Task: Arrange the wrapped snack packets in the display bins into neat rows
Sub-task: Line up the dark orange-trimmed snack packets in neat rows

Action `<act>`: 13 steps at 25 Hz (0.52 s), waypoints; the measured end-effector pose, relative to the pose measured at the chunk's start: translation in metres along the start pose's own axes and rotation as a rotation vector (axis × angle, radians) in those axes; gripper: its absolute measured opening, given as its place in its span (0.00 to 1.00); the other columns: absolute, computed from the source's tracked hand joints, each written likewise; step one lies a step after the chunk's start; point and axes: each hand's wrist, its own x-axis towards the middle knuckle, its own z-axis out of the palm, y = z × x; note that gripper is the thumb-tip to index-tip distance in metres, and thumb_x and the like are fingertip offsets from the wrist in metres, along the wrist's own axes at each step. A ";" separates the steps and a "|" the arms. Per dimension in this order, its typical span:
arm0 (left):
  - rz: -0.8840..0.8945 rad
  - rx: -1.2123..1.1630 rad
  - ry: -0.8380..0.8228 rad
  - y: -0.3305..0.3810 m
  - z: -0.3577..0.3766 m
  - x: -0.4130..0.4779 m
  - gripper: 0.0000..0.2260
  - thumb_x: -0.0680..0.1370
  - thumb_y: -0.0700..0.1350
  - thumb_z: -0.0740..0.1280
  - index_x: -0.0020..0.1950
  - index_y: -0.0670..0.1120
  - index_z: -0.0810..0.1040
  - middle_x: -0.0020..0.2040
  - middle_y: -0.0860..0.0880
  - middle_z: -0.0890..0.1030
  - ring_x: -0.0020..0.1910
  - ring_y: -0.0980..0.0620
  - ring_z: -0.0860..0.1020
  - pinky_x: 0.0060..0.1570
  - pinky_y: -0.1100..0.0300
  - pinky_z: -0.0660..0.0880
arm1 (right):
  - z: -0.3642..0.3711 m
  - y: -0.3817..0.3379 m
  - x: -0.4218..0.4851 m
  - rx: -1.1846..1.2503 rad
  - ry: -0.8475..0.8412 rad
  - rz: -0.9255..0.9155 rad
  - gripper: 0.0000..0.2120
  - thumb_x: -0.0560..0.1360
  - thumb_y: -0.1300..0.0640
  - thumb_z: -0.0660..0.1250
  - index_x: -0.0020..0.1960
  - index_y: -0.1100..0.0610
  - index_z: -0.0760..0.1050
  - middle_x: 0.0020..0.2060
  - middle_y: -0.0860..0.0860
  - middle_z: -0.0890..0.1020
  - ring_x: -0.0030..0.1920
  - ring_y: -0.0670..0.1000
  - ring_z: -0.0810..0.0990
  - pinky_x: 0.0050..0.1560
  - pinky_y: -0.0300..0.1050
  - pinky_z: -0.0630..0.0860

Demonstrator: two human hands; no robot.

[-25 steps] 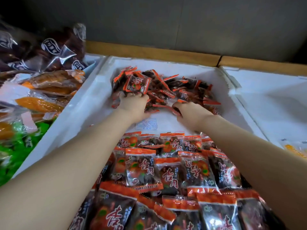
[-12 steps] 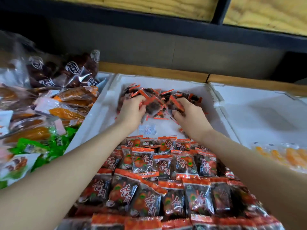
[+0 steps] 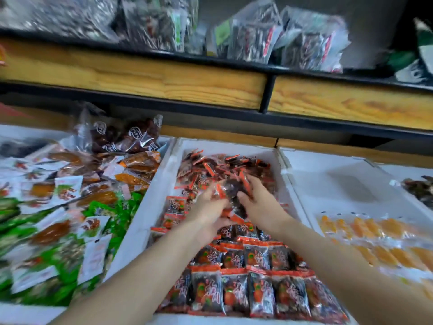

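1. Packets (image 3: 234,294), red-and-black wrapped, fill the middle bin (image 3: 145,216), a white foam box.
2. Near half of that bin: rows (image 3: 260,256), packets flat, side by side, overlapping, labels up.
3. Far half: heap (image 3: 218,165), loose packets at all angles, up against the back wall.
4. Bunch (image 3: 230,192) of the same packets sits between both hands, just in front of the heap and beyond the rows.
5. Left hand (image 3: 206,207): reaches in from the lower left, fingers curled against the bunch's left side, gripping it. It is blurred, so exact finger placement is unclear.
6. Right hand (image 3: 260,202): reaches in from the lower right, fingers curled over the bunch's right side and top, gripping it.
7. Hands are close together, with the bunch pressed between them.
8. Left bin (image 3: 28,313): mixed packs (image 3: 46,231) in green, orange and white, jumbled. Dark packs (image 3: 131,137) are piled at its far end.
9. Right bin (image 3: 339,207): bare white floor at the far end, with orange packs (image 3: 379,228) lined across the near part.
10. Shelf (image 3: 152,78) with a wooden front runs above the bins. Clear bags (image 3: 257,36) stand on it, too blurred to tell the contents.
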 end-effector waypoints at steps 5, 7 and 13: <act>-0.123 -0.289 -0.065 0.027 0.002 -0.074 0.07 0.77 0.41 0.63 0.50 0.41 0.79 0.40 0.42 0.81 0.32 0.47 0.79 0.34 0.52 0.78 | -0.006 -0.030 -0.052 -0.144 -0.166 -0.132 0.29 0.81 0.55 0.56 0.77 0.55 0.47 0.76 0.49 0.53 0.76 0.47 0.51 0.73 0.39 0.49; -0.137 -0.318 -0.075 0.036 -0.003 -0.097 0.12 0.77 0.50 0.66 0.53 0.42 0.80 0.46 0.42 0.83 0.37 0.45 0.82 0.35 0.51 0.78 | -0.005 -0.043 -0.069 -0.167 -0.189 -0.189 0.28 0.82 0.53 0.55 0.77 0.53 0.45 0.77 0.47 0.49 0.76 0.44 0.47 0.71 0.36 0.46; -0.064 -0.283 -0.053 0.058 -0.022 -0.151 0.08 0.78 0.45 0.65 0.53 0.43 0.78 0.45 0.42 0.82 0.38 0.45 0.81 0.35 0.51 0.79 | 0.003 -0.080 -0.101 0.000 -0.209 -0.259 0.26 0.81 0.61 0.54 0.76 0.48 0.51 0.69 0.47 0.67 0.60 0.41 0.72 0.56 0.30 0.66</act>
